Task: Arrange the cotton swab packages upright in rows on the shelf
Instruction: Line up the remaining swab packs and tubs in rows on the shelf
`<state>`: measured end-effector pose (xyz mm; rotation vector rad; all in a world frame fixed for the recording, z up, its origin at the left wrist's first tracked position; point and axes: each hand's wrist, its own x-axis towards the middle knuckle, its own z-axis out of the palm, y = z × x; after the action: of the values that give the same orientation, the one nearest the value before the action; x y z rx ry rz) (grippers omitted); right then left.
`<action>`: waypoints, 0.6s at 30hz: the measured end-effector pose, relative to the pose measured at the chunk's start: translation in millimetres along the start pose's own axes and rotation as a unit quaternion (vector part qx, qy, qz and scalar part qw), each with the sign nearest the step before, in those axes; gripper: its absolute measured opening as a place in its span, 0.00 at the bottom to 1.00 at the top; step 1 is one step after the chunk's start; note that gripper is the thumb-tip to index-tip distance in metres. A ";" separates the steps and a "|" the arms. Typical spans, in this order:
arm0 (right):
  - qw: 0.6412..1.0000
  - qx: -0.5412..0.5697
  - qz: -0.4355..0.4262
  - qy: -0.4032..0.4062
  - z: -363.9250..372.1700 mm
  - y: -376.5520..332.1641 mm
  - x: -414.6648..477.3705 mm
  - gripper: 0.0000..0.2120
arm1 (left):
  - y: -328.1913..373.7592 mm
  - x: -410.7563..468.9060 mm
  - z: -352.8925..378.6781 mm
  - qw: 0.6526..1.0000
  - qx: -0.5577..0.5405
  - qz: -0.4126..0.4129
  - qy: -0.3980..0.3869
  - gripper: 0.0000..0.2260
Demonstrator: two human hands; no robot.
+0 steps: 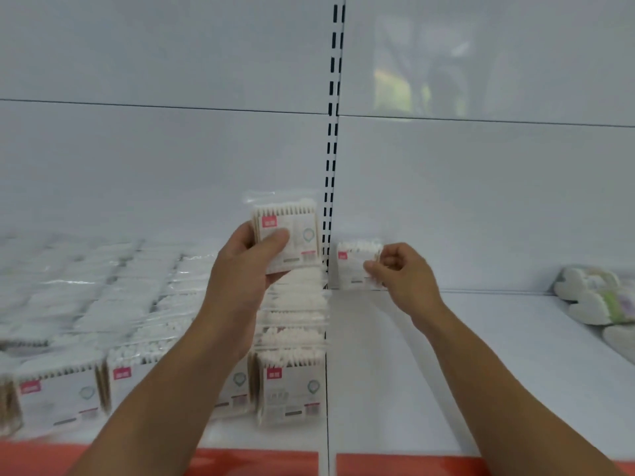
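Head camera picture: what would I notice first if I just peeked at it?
In the middle, the left hand grips a swab pack in the air, just left of the black-slotted post. Right of the post, the right hand pinches a second pack at the back of the shelf. On the left side, rows of packs crowd the shelf.

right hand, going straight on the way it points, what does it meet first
Right hand pinches a swab package; just past it, probably the white back panel, though depth is unclear.
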<state>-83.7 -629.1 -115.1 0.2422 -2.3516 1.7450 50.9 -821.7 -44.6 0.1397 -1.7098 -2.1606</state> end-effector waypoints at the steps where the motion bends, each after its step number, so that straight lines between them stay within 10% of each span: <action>1: 1.000 -0.015 0.000 -0.014 7.1 3.1 3.9 0.10 | -0.6 0.2 -1.6 1.000 0.013 -0.002 -0.001 0.07; 18: 0.992 -0.124 -0.033 0.002 14.3 -2.2 -0.5 0.09 | -18.5 12.7 14.7 0.994 0.099 -0.023 -0.029 0.07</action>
<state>-83.6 -643.4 -117.3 0.2718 -2.4961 1.4047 30.3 -809.3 -56.5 0.1729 -1.9693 -2.0420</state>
